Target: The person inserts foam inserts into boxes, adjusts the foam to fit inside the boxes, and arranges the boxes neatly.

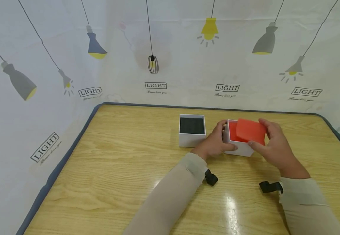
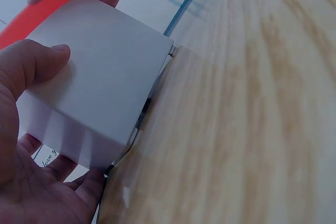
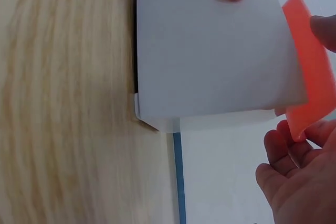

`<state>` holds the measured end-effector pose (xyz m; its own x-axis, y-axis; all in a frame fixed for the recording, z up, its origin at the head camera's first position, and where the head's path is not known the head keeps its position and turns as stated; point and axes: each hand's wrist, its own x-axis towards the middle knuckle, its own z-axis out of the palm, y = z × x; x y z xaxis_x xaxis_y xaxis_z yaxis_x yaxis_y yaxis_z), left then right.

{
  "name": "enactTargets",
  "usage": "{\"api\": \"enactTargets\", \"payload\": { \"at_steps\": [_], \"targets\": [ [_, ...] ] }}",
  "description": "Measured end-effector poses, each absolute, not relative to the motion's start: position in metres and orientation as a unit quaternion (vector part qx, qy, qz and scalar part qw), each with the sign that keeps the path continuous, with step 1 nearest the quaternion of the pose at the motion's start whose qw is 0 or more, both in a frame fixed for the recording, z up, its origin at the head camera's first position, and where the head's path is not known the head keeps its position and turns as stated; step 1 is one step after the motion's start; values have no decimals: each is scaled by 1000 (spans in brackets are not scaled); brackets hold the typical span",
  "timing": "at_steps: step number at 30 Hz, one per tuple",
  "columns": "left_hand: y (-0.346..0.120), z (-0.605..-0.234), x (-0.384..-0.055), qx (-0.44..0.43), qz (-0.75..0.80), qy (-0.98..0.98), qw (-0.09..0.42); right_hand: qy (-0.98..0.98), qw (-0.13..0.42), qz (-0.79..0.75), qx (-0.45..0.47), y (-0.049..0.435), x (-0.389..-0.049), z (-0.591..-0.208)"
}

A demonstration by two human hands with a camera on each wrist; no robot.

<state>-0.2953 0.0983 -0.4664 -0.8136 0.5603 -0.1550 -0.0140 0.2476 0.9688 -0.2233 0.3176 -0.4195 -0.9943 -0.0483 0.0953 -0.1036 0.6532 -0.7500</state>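
A white open-topped box [image 1: 237, 149] stands on the table with red material [image 1: 233, 130] inside it. My left hand [image 1: 215, 142] grips the box at its left side, thumb along the front wall and fingers behind, as the left wrist view shows too. Over the box's right part lies a thin, soft-looking red square sheet [image 1: 250, 130], tilted and overlapping the rim. My right hand [image 1: 275, 143] holds this sheet by its right side, thumb at the near edge and fingers at the far edge. In the right wrist view the red sheet [image 3: 312, 72] rises past the box's rim.
To the left of the gripped box stands a second white box [image 1: 187, 140] with black material [image 1: 191, 125] in it. Both are on a wood-grain table [image 1: 114, 163] with a dark blue edge [image 1: 158, 106]. Behind it hangs a white backdrop [image 1: 181, 58] printed with lamps.
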Motion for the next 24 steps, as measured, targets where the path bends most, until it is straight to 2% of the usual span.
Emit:
{"api": "enactTargets", "payload": {
  "at_steps": [24],
  "targets": [
    [98, -464, -293, 182, 580, 756, 242, -895, -22, 437, 91, 313, -226, -426]
  ]
}}
